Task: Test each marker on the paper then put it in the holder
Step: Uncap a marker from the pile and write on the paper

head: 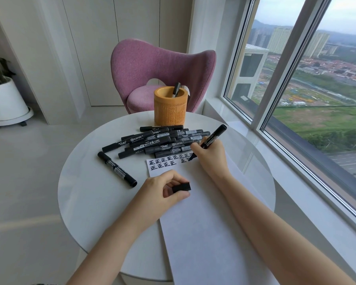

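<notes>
Curled round a slim black plastic marker [213,138], the right hand [211,156] sets its tip on a long white sheet of paper [203,223], at the end of a row of bold black characters. Over the sheet's left edge, the left hand [162,188] pinches the stubby black cap [181,187] between thumb and fingers. Just beyond lies a loose heap of matching labelled markers [162,140], and one lone marker [116,168] lies apart to the left. Behind them stands a squat ochre cylindrical holder [170,112] with carved walls, a single capped marker [176,89] leaning inside. Everything sits on a smooth round white table [90,192], facing a nubbly pink upholstered chair [152,64] beside a tall window [317,89].
</notes>
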Demonstrator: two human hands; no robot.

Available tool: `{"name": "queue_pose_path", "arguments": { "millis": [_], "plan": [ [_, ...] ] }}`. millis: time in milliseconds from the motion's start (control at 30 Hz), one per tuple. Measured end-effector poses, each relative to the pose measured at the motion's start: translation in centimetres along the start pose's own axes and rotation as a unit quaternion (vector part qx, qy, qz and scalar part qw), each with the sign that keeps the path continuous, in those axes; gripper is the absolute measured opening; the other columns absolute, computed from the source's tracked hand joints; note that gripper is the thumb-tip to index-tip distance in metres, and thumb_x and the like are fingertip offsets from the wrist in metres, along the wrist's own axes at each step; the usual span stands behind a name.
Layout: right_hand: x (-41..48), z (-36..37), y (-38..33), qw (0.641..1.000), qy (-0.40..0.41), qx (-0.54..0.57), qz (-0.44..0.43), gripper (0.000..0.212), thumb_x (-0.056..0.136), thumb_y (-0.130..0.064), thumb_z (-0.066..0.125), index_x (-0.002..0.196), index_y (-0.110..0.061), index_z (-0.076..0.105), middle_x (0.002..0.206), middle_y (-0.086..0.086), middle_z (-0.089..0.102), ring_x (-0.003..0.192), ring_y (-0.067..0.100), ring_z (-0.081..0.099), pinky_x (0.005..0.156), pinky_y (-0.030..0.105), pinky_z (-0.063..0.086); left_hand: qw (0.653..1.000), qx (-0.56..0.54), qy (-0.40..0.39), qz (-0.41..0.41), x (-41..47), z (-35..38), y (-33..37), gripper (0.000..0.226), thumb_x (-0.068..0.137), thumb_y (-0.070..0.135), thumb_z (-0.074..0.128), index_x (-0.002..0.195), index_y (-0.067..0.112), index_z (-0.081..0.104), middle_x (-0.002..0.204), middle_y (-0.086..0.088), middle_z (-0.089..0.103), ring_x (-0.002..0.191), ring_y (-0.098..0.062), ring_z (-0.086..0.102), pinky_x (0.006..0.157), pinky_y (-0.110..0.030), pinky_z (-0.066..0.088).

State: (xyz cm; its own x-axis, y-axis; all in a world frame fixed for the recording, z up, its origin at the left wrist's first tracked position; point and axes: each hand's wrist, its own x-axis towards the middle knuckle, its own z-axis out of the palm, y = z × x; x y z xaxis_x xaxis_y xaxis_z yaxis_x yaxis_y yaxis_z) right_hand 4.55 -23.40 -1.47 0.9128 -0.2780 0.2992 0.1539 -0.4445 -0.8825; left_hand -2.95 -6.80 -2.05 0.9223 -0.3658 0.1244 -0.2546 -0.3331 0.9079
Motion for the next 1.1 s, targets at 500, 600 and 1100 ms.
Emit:
{"name": "queue_pose_path", "arguments": {
  "millis": [500,600,1100],
  "plan": [
    [-0.04,-0.1,0.04,1.0,-0.001,0.015,-0.006,0.038,0.081,-0.003,0.057,0.056,-0.014,0.031,0.043,-0.01,0.027,0.044,0.006,0.022,0.044,0.021,0.018,1.0,-0.003,0.0,-0.002,0.05,0.03,-0.12,0.015,0.079,0.019,0.074,0.091,0.026,0.067,0.088,0.006,0.071,0.084,-0.019,0.062,0.073,-0.019,0.047],
    [-0.02,-0.09,-0.06,1.0,0.005,0.011,-0.008,0.045,0.081,-0.001,0.056,0.053,-0.02,0.026,0.035,-0.01,0.027,0.04,0.006,0.023,0.042,0.019,0.02,1.0,0.0,0.001,0.002,0.05,0.06,-0.18,0.015,0.079,0.019,0.074,0.09,0.026,0.067,0.087,0.007,0.07,0.083,-0.015,0.063,0.072,-0.015,0.046],
    [0.04,-0.04,0.17,1.0,-0.007,0.014,-0.007,0.037,0.082,-0.007,0.059,0.057,-0.014,0.033,0.048,-0.007,0.027,0.047,0.006,0.021,0.044,0.022,0.018,1.0,0.001,0.005,0.004,0.05,0.08,-0.19,0.015,0.079,0.02,0.074,0.09,0.026,0.067,0.087,0.008,0.07,0.083,-0.018,0.062,0.071,-0.017,0.046]
  ]
}}
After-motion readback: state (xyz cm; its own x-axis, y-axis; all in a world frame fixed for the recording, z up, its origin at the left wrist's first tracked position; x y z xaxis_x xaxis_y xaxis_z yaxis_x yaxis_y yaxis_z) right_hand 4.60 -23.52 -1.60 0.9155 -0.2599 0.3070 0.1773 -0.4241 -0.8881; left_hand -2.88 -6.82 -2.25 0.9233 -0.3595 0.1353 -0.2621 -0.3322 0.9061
